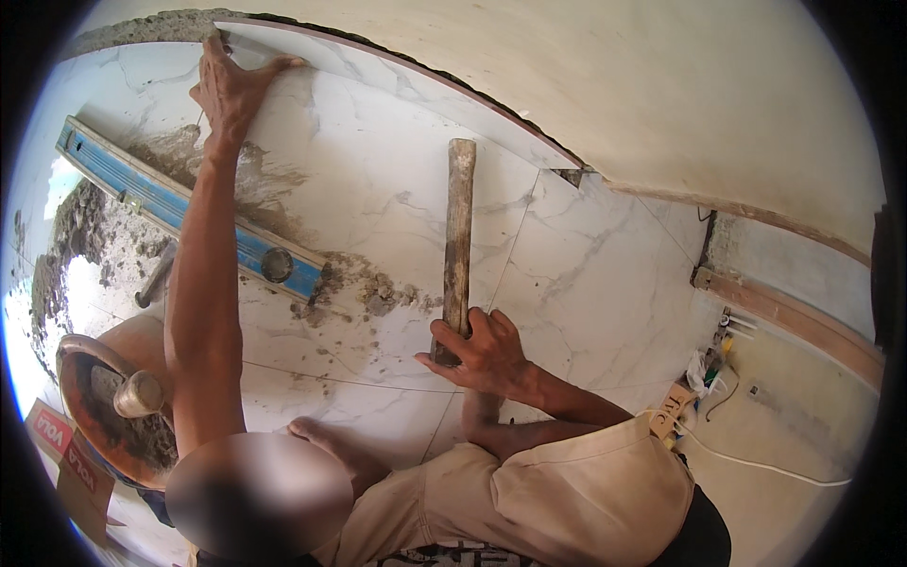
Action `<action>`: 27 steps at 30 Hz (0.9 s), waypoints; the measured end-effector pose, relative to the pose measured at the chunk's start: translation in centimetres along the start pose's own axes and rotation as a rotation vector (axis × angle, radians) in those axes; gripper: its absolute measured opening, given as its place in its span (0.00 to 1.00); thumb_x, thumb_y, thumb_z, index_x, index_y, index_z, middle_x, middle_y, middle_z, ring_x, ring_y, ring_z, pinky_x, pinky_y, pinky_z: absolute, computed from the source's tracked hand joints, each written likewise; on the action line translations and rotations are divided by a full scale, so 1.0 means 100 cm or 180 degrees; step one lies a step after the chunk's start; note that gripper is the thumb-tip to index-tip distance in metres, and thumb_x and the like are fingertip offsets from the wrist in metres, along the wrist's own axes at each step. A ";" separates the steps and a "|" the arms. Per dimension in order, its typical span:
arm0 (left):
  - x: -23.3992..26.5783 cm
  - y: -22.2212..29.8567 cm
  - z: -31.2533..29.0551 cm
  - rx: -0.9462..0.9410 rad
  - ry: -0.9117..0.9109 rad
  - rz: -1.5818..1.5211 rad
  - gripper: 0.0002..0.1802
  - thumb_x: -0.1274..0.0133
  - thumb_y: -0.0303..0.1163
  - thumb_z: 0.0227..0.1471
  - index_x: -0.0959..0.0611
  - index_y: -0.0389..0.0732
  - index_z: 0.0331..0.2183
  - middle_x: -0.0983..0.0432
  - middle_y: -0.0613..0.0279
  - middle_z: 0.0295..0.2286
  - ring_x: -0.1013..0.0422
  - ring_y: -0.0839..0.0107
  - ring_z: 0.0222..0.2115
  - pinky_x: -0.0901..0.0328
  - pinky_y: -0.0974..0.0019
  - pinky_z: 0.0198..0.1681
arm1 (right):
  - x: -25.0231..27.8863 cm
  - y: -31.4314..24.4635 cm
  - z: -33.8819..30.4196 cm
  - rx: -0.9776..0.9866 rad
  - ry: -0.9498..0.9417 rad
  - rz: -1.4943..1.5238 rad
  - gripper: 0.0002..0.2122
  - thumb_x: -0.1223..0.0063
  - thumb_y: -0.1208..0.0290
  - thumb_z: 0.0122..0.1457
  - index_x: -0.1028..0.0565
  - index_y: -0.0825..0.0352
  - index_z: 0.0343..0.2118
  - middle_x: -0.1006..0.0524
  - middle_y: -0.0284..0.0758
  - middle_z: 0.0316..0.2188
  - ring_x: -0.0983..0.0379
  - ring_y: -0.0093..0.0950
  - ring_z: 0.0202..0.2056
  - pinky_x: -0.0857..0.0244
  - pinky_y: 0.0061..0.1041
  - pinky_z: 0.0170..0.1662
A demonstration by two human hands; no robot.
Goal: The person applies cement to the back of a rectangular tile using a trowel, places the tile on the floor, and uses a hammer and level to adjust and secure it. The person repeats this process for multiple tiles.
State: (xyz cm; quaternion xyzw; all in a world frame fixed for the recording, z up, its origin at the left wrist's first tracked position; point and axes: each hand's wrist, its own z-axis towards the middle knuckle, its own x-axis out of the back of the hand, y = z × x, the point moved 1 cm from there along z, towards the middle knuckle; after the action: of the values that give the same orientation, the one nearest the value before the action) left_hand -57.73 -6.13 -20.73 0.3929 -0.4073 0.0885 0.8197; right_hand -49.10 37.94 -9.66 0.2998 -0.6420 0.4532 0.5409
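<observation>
Tile-setting is underway: our left hand [231, 85] presses spread-fingered on the marble tile [378, 180] at eleven o'clock; our right hand [477, 350] grips the wooden handle [459, 236], likely needing gentle taps.

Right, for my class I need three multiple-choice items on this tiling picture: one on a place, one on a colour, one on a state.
1. Where does the left hand rest?
A on a ladder
B on the far edge of a tile, by the wall
C on a chair

2. What colour is the level?
A blue
B red
C yellow

3. What is the right hand doing?
A lying open on the floor
B gripping a wooden handle
C holding a cup

Answers: B, its palm lies spread on the tile's edge; A, its long body is blue; B, its fingers wrap the handle's lower end.
</observation>
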 end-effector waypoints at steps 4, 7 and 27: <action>0.000 -0.002 0.001 -0.0123 0.0131 0.0023 0.63 0.27 0.65 0.29 0.33 0.31 0.56 0.26 0.44 0.47 0.28 0.51 0.49 0.35 0.46 0.51 | -0.002 0.015 -0.004 -0.0157 0.0125 -0.0194 0.19 0.31 0.48 0.48 0.21 0.56 0.35 0.39 0.30 0.19 0.43 0.25 0.18 0.46 0.27 0.22; 0.000 -0.003 0.003 -0.0085 0.0029 0.0049 0.62 0.28 0.66 0.29 0.32 0.31 0.55 0.26 0.44 0.46 0.28 0.51 0.48 0.35 0.46 0.50 | -0.004 0.009 -0.006 -0.0305 0.0072 -0.0102 0.19 0.31 0.48 0.48 0.21 0.56 0.35 0.39 0.30 0.19 0.43 0.25 0.18 0.46 0.26 0.23; -0.002 -0.004 0.002 -0.0053 -0.0007 0.0163 0.65 0.27 0.66 0.28 0.34 0.32 0.57 0.26 0.47 0.47 0.28 0.51 0.50 0.35 0.47 0.51 | -0.005 0.000 0.007 -0.0176 0.0097 0.0028 0.19 0.31 0.49 0.48 0.20 0.56 0.36 0.38 0.30 0.19 0.42 0.25 0.19 0.47 0.27 0.23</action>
State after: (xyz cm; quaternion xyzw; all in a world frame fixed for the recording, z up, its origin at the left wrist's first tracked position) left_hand -57.78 -6.58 -21.03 0.3756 -0.4188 0.1056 0.8200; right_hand -49.24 37.21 -10.15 0.2749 -0.6473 0.4422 0.5567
